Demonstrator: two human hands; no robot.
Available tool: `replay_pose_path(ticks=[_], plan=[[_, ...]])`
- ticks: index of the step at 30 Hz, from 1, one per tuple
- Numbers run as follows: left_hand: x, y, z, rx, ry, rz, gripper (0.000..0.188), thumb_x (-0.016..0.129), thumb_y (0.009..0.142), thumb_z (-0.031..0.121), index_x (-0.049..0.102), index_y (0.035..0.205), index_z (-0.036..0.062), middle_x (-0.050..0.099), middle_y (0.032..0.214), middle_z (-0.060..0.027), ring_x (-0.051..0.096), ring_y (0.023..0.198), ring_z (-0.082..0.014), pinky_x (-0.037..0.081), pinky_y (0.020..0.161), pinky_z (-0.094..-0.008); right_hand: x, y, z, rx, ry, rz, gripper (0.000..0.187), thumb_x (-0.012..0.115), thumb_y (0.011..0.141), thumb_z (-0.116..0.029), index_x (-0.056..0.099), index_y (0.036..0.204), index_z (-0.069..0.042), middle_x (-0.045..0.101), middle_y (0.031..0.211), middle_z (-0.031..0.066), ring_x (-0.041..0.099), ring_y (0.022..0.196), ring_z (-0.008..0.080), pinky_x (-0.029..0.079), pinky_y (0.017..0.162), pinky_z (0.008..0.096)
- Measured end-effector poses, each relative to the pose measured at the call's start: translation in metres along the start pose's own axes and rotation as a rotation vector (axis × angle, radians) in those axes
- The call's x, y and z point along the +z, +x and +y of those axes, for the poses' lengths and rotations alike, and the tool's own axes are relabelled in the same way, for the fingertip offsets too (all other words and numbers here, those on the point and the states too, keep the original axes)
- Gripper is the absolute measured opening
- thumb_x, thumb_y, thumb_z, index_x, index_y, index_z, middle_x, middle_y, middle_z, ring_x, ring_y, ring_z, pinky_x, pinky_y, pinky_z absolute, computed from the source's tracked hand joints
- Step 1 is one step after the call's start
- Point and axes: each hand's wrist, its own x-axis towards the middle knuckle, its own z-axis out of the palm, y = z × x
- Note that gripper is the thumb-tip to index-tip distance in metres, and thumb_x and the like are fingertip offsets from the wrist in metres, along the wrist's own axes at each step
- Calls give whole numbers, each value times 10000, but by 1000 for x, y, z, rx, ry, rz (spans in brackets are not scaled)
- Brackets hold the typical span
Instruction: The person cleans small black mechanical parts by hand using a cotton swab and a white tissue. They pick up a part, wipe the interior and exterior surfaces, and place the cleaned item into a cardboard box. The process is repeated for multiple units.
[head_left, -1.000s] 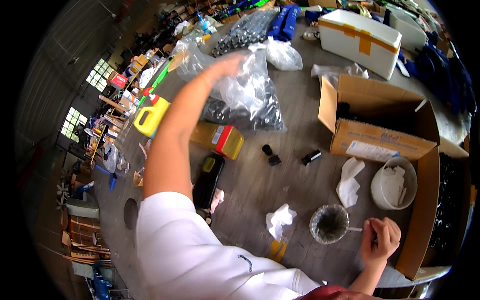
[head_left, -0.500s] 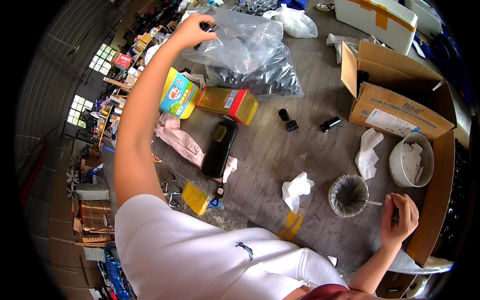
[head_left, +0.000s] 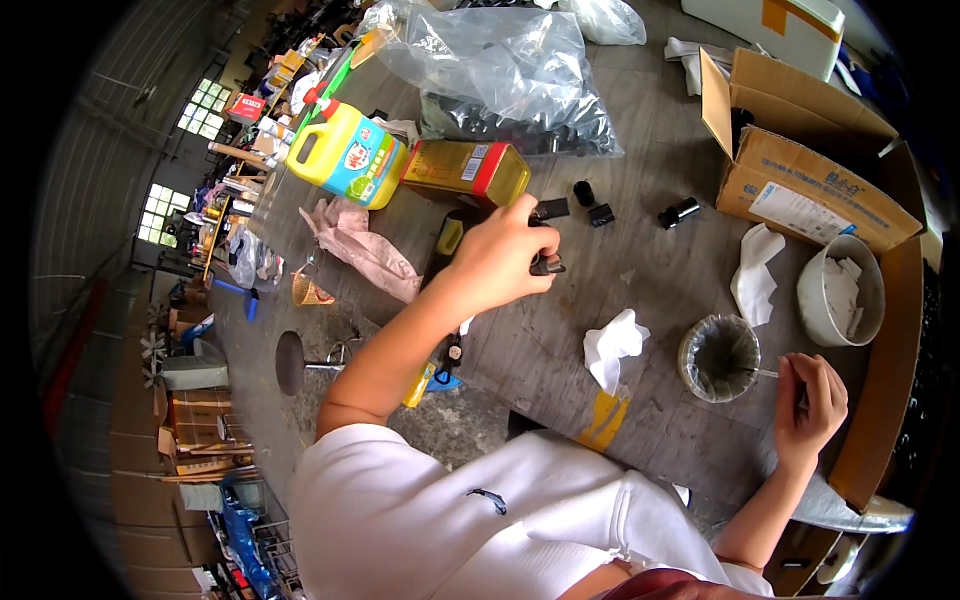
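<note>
Near right, the right hand point(head_left: 812, 408) is sitting half-curled beside a thin stick point(head_left: 766, 373), any pinch impossible to tell. Farther left, the left forearm point(head_left: 405, 340) is slanting inward, the left hand point(head_left: 502, 255) clasping black fittings point(head_left: 552, 208) just before the red-trimmed tin point(head_left: 448, 168).

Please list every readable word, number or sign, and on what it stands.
I do not quote printed wording; print stands here:
Yellow jug: large characters; smaller ones blurred.
Red-rimmed rectangular container: print too small to read.
Open cardboard box: large characters; fine print unreadable.
Red background box: too small.
</note>
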Motion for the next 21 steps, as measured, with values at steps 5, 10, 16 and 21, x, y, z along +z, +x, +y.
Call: replay_pose_path(ticks=[5, 10, 16, 21], plan=[[46, 5, -4, 26, 30, 264, 277, 760, 684, 253, 612, 887, 136, 488, 1127, -133, 515, 989, -345, 470, 758, -412, 0, 0, 1, 40, -15, 19, 112, 645, 715, 86, 567, 722, 6, 445, 534, 31, 346, 416, 121, 247, 412, 256], [69, 25, 3, -29, 70, 490, 243, 731, 706, 228, 628, 906, 138, 512, 1126, -132, 517, 986, -347, 479, 746, -406, 1, -1, 0, 26, -4, 24, 113, 647, 714, 82, 569, 725, 1, 435, 530, 30, 345, 415, 121, 249, 412, 256], [84, 80, 20, 96, 39, 621, 206, 721, 683, 217, 633, 849, 133, 535, 1083, -128, 531, 956, -333, 490, 709, -401, 2, -3, -1, 25, 10, -4, 119, 651, 708, 81, 566, 723, -2, 432, 529, 31, 346, 416, 118, 251, 412, 254], [84, 113, 37, 116, -1, 561, 200, 717, 678, 229, 640, 835, 133, 548, 1083, -135, 528, 984, -331, 495, 716, -401, 5, -3, 5, 77, 8, 28, 126, 652, 711, 75, 555, 719, -5, 431, 531, 34, 358, 419, 119, 259, 413, 251]])
